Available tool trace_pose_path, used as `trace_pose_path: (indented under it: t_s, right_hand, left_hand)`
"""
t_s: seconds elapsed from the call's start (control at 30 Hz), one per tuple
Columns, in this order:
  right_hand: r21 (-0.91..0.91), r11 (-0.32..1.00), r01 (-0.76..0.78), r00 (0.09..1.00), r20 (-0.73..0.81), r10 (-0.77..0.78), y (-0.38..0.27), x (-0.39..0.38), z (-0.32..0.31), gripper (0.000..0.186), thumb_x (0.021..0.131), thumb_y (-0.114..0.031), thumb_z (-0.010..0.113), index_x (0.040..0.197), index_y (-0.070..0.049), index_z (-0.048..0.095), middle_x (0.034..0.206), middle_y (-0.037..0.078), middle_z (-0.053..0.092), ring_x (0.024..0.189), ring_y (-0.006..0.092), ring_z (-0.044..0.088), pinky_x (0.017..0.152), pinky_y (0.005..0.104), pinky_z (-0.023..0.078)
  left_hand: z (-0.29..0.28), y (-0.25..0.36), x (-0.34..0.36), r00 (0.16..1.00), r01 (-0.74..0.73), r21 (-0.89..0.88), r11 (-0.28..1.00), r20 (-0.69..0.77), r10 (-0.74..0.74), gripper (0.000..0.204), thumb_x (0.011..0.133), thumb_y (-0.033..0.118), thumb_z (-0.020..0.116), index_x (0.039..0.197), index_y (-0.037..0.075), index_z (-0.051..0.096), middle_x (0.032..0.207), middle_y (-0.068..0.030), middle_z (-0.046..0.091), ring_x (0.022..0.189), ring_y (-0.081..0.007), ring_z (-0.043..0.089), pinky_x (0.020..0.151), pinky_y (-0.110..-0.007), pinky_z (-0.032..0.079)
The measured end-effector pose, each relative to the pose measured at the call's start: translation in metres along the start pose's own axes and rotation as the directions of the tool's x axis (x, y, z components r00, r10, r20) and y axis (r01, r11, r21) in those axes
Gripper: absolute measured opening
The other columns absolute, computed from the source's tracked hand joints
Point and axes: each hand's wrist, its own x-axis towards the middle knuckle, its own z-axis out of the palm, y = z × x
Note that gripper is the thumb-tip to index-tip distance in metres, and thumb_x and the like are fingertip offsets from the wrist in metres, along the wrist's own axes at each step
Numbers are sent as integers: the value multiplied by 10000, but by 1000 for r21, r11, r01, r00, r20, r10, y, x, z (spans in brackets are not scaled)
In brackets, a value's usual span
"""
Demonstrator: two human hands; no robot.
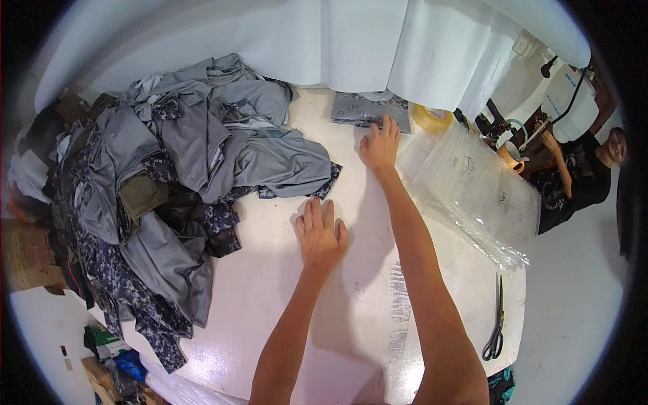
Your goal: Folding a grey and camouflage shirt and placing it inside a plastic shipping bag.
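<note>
Palm down on the pale tabletop, my left hand lies with its fingers spread, just short of the clothes pile. My right hand reaches farther out, its fingers apart and the fingertips at the near edge of a folded grey and camouflage garment in a clear bag. Neither hand grips anything. A large heap of grey and dark camouflage garments covers the table's left side. To the right of my right forearm lies a stack of clear plastic bags.
A roll of clear tape rests beside the bagged garment. Black scissors lie near the right edge. White sheeting hangs along the back. Another person is beyond the table at right. A cardboard box stands at far left.
</note>
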Motion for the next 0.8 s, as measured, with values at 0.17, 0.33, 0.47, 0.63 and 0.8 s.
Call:
trace_pose_path:
  t_s: [0.17, 0.33, 0.47, 0.63, 0.8]
  right_hand:
    - [11, 989, -145, 914, 384, 130, -1, 0, -1, 448, 810, -231, 638, 1180, 18, 595, 1296, 208, 500, 1262, 358, 433, 1028, 498, 364]
    - [-45, 993, -110, 985, 126, 115, 5, -11, 1, 502, 866, -301, 621, 1256, 8, 552, 1294, 188, 522, 1248, 359, 458, 1023, 492, 375]
    - [177, 984, 28, 951, 299, -81, -21, -45, -18, 487, 868, -275, 622, 1258, 8, 552, 1263, 204, 548, 1229, 364, 487, 1032, 495, 376]
    - [454, 887, 84, 941, 256, -220, -69, -106, -55, 598, 836, -286, 657, 1355, -27, 508, 1366, 224, 501, 1268, 415, 452, 1080, 539, 332]
    - [317, 948, 7, 904, 403, -142, -103, -108, -66, 753, 768, -339, 741, 1447, -170, 464, 1499, 207, 400, 1387, 428, 323, 1116, 644, 221]
  left_hand:
    - [0, -3, -1, 1000, 4, -22, 1000, -14, -5, 519, 884, 283, 568, 1339, 33, 553, 1437, -211, 441, 1354, -349, 369, 1089, -526, 271]
    - [1, 7, 2, 999, -7, -17, 1000, -43, 7, 511, 886, 289, 568, 1326, 29, 558, 1428, -214, 445, 1339, -347, 380, 1080, -521, 274]
    - [7, -3, 3, 995, -12, -58, 998, -99, 6, 508, 871, 307, 608, 1290, 21, 579, 1409, -207, 467, 1336, -340, 382, 1088, -506, 271]
    - [0, -29, -8, 979, 91, -335, 938, -140, -146, 402, 895, 238, 654, 1217, 2, 605, 1285, -172, 586, 1225, -277, 528, 1051, -408, 367]
    - [-23, -21, -86, 888, 91, -979, 182, -3, -459, 197, 994, 67, 554, 1163, -22, 602, 1087, -96, 669, 993, -154, 642, 913, -275, 478]
